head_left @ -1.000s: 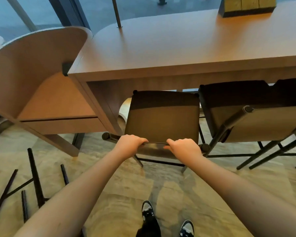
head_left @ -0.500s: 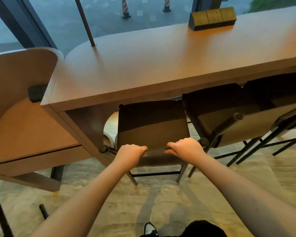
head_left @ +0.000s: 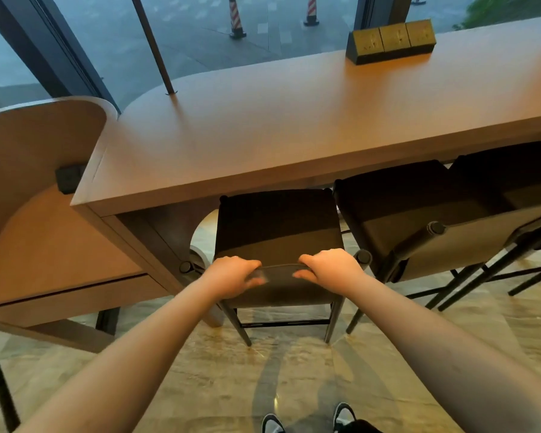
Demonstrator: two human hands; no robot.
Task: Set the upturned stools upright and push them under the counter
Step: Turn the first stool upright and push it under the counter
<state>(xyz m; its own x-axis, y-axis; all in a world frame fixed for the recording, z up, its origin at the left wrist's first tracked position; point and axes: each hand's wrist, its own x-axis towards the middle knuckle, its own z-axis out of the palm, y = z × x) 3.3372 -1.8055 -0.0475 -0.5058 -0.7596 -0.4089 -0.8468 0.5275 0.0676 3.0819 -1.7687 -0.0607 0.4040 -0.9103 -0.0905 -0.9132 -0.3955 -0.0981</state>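
Both hands on the near edge of one stool point(head_left: 278, 232), which stands upright on its four legs, dark seat about half under the wooden counter point(head_left: 294, 129). The far half of the seat is in the counter's shadow; the near half sticks out toward the person.

Left hand point(head_left: 231, 276): fingers curled over the low back rail at its left part, thumb on top pointing inward. Closed grip on the rail. Right hand point(head_left: 331, 268): same grip on the right part of the rail, thumb inward. The fingertips under the rail are blurred, so I can't tell how far they wrap. Hands are apart, with bare rail between them.

Second stool point(head_left: 419, 220) is just right of the first, upright, also partly under the counter and angled slightly. The seat of a third stool point(head_left: 512, 179) is further right, mostly hidden under the counter edge.

At bottom-left, one black stool leg point(head_left: 3, 398) pokes up from the floor; the rest of that stool is out of frame.

On the counter: a dark block with three brass-coloured socket plates point(head_left: 392, 39) at the far right, and a thin dark post point(head_left: 156, 54) rising from the far left. A lower curved wooden table point(head_left: 44, 220) adjoins the counter's left end. Striped traffic cones point(head_left: 236, 17) sit outside the window. Shoe toes point(head_left: 272, 425) are at the bottom, on the marble-look floor point(head_left: 231, 379).
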